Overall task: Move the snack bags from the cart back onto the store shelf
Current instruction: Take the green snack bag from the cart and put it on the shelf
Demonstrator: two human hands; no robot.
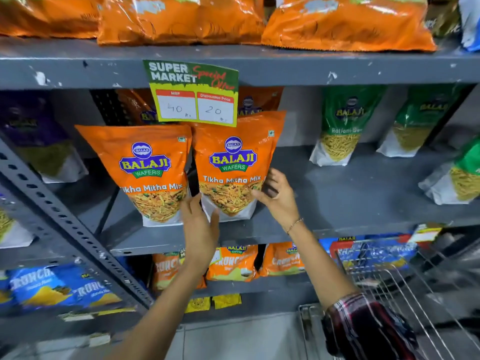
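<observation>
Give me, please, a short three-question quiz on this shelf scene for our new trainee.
1. True or false: both hands touch the right orange bag.
2. Which price does the special-offer tag show as discounted: A) 40, B) 20, C) 10?
3. What colour are the bags standing to the right on the same shelf?

Key: 1 true: the left hand and right hand flank its lower part. 2 B. 3 green.

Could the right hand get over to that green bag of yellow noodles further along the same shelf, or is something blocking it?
Probably yes. The right hand is busy at the orange bag, but the grey shelf between it and the green bag is bare, so nothing seems to block a sideways reach.
</observation>
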